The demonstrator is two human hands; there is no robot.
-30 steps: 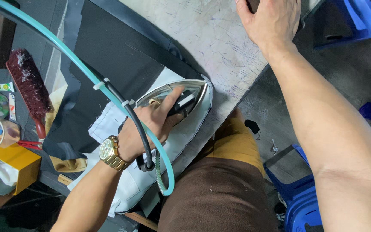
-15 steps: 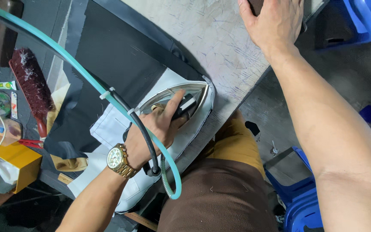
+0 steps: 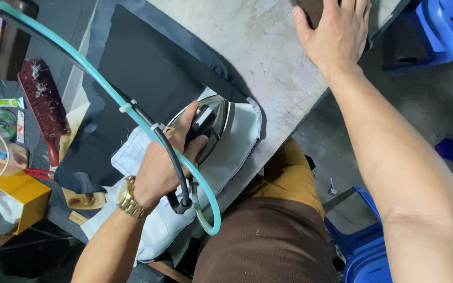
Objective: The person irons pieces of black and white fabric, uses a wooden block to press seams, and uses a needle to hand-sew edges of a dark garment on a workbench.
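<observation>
While the shiny metal steam iron (image 3: 205, 128) is being gripped by the closed left hand (image 3: 163, 162) on the pale padded cloth (image 3: 226, 152), its nose is pointing up-right toward the open right hand (image 3: 336, 36), lying flat on the counter (image 3: 252, 47). Since the earlier frame, the iron is being turned slightly.

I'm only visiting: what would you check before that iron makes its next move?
1. Grip: left hand wrapped round the steam iron handle. Ok.
2. Iron rests on the white pad. Ok.
3. Right hand well apart from the iron, flat near the table's far edge. Ok.
4. Teal hose loops past the left wrist; whether it is free of snags: cannot tell.
5. Black fabric lies flat beside the pad. Ok.
6. Iron's heat: cannot tell.
</observation>
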